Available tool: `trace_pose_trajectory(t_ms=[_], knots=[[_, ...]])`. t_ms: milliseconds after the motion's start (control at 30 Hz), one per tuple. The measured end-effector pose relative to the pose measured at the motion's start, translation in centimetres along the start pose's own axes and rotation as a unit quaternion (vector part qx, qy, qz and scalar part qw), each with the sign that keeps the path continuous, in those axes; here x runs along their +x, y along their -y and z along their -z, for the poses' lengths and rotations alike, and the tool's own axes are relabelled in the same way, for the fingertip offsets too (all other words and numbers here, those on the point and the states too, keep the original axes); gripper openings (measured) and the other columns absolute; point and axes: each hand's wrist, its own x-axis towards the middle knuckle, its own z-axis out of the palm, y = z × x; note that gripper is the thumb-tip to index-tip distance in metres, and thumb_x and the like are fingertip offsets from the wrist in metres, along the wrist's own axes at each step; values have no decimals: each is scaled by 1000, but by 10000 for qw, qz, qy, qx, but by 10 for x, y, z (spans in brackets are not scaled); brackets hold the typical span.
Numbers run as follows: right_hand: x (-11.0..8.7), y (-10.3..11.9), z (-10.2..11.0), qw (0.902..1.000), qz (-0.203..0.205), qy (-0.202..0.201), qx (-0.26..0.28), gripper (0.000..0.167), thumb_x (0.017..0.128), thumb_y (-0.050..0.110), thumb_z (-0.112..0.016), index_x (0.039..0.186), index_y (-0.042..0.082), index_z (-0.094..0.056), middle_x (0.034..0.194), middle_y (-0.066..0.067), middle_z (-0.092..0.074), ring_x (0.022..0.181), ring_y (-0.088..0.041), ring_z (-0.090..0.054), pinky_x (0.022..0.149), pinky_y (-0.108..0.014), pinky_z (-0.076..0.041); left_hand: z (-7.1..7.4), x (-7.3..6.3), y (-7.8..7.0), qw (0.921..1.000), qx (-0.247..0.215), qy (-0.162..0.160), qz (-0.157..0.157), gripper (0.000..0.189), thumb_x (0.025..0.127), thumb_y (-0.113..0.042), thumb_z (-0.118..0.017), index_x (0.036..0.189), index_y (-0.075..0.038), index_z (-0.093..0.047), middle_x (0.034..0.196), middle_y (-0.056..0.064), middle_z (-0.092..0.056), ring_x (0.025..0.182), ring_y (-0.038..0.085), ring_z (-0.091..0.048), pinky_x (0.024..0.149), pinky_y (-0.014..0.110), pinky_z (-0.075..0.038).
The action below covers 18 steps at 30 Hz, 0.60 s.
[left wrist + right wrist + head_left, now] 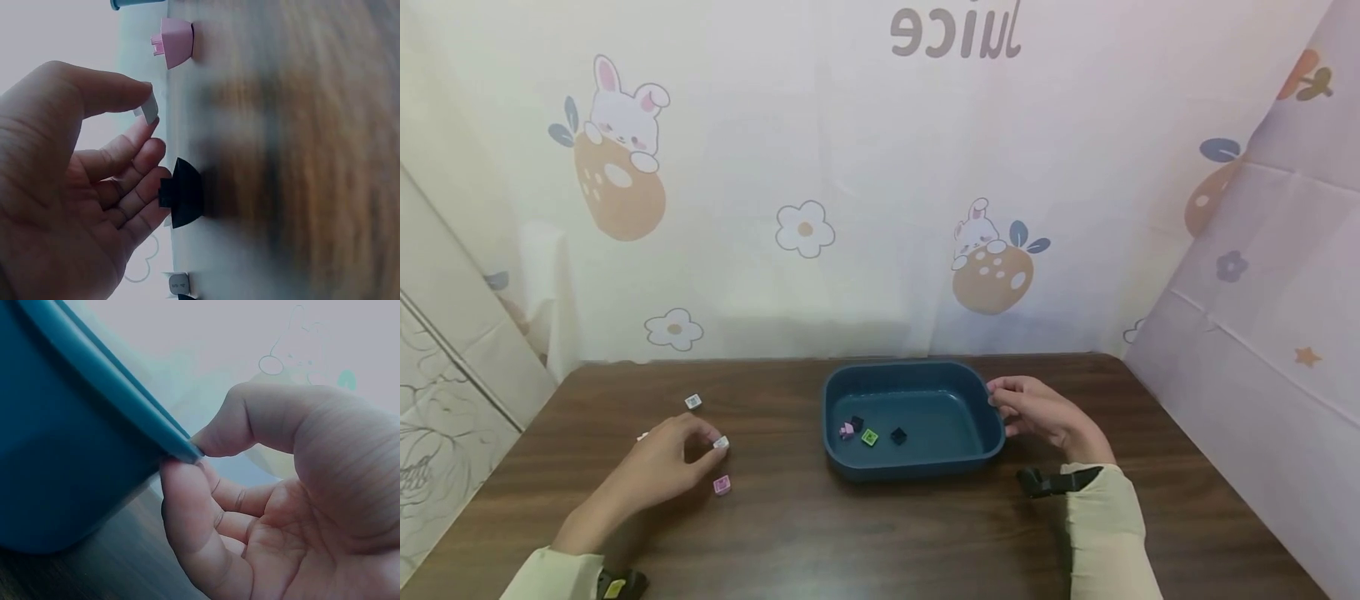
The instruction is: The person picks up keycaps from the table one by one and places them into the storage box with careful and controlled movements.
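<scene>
My left hand (658, 467) pinches a small white keycap (721, 443) between thumb and forefinger, above the left part of the table. Close by, a pink keycap (722, 485) lies stem side up. In the left wrist view a black keycap (186, 194) sits beside the curled lower fingers; the hand hides it from the head view. On the other side, my right hand (1048, 410) grips the right rim of a dark blue plastic tub (917, 470), thumb over the edge and forefinger beneath. Inside the tub are a green keycap (869, 437), a pink one (846, 431) and two black ones.
Behind the left hand lies another white keycap (693, 402), and a further one (642, 436) peeks out left of the knuckles. The brown wooden table (820, 542) ends at a printed curtain (752, 283) along the back, with more curtain at both sides.
</scene>
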Motion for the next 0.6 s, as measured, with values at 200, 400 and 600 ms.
trace_pose_trajectory(t_ms=[200,400,600], knots=[[-2,-2,0,10000,0,-6,25,45,110,20,-50,142,-11,-43,94,0,-58,79,-8,-59,70,-26,-60,0,2,-5,9999,-96,-36,-40,9,93,-27,-80,96,-19,-76,94,-9,-74,100,20,-70,96,53,-55],[-1,-3,1,9999,60,74,68,44,110,20,-49,141,-11,-44,93,0,-59,79,-8,-60,70,-26,-61,0,5,-13,9999,-150,76,33,9,94,-26,-79,97,-19,-75,97,-7,-74,101,19,-69,95,51,-55],[1,-2,3,9998,93,153,109,43,110,19,-49,139,-11,-45,97,-1,-63,81,-9,-64,72,-26,-62,-1,9,-21,9997,-230,81,72,13,95,-30,-78,101,-18,-75,104,-4,-74,105,21,-70,97,52,-55]])
